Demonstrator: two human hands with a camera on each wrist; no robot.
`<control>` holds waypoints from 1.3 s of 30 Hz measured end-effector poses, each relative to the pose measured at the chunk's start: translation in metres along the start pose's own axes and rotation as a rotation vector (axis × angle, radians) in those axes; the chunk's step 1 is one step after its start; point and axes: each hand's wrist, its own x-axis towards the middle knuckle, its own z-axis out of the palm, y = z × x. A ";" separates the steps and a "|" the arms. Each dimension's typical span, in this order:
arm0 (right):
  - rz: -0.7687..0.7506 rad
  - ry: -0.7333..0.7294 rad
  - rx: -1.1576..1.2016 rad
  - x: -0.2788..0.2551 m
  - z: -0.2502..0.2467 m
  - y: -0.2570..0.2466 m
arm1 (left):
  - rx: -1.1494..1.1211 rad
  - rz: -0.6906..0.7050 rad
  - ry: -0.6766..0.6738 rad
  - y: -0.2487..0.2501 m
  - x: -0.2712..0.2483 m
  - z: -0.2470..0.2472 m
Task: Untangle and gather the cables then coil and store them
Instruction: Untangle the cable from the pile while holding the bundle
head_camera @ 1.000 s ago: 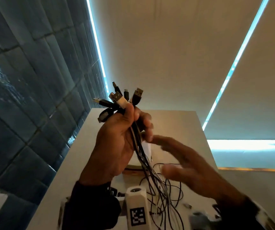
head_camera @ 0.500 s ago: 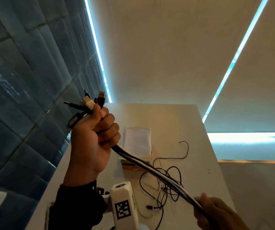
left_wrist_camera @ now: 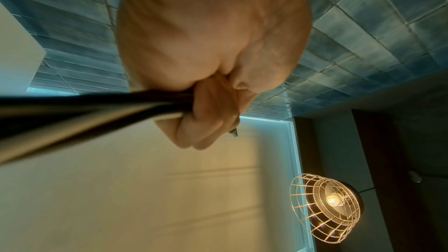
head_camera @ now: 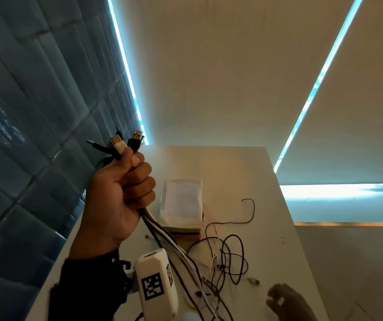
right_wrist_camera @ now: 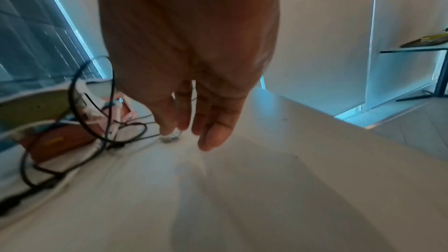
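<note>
My left hand (head_camera: 125,188) is raised above the table and grips a bundle of black and white cables (head_camera: 162,237) in a fist, seen also in the left wrist view as the left hand (left_wrist_camera: 206,114) around the cables (left_wrist_camera: 84,104). Several USB plugs (head_camera: 125,141) stick out above the fist. The loose lengths run down to a tangle of thin cables (head_camera: 225,258) on the white table (head_camera: 278,262). My right hand (head_camera: 287,302) hovers low at the near right with straight fingers (right_wrist_camera: 213,135), holding nothing, just short of a small connector (right_wrist_camera: 171,137).
A flat pale pouch (head_camera: 182,205) lies on a stack at the table's middle, behind the tangle. A blue tiled wall (head_camera: 24,135) runs along the left. The table's right edge (right_wrist_camera: 363,129) drops off to the floor. A wire-cage lamp (left_wrist_camera: 324,208) hangs overhead.
My right hand has let go of the cable bundle it was pulling taut and moved right, low over the table. The bundle now hangs slack from my left fist.
</note>
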 end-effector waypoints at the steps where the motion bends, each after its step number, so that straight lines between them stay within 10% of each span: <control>1: 0.109 -0.125 -0.037 -0.002 0.017 -0.039 | 0.002 -0.001 0.000 0.000 0.000 0.001; 23: -0.065 -0.157 -0.173 0.029 0.025 -0.066 | 0.047 0.011 -0.004 0.002 0.001 -0.009; 39: -0.489 0.042 1.017 0.044 -0.079 -0.250 | 0.369 0.069 0.043 -0.023 0.008 0.008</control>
